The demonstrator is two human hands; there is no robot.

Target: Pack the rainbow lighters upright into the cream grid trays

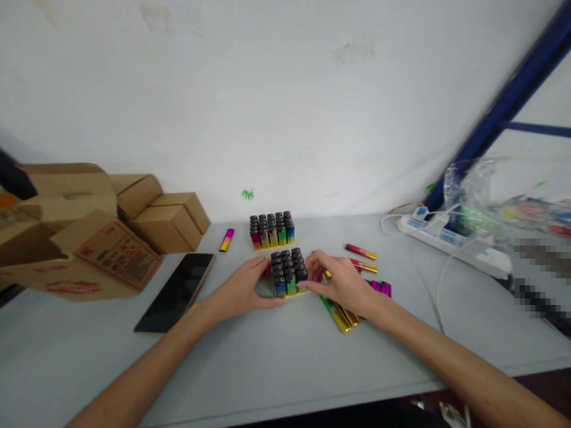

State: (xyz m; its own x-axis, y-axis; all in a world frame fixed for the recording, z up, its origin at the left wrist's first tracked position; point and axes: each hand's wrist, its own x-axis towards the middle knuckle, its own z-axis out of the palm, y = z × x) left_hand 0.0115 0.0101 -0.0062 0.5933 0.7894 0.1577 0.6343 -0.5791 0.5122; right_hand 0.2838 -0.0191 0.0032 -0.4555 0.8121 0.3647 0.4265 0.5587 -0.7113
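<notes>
Colourful lighters with black tops stand upright in a tight front block [286, 272]. My left hand [245, 285] curves around the left side of this block, its thumb low at the front corner and its fingers behind. At the right side, my right hand [332, 279] pinches a lighter [302, 281] at the front corner between thumb and fingers. Behind stands another block of upright lighters [272, 230], apart from both hands. Loose lighters [341, 315] lie under and beside my right hand, partly hidden by it. One pink and yellow lighter [226, 240] lies alone at the left.
A dark tablet-like slab [176, 292] lies left of my left hand. Open cardboard box [89, 255] and smaller closed cartons [172, 220] stand farther left. A white power strip [455, 245] with cables and clear plastic bags [477, 190] are at the right. The wall borders the grey table [250, 368].
</notes>
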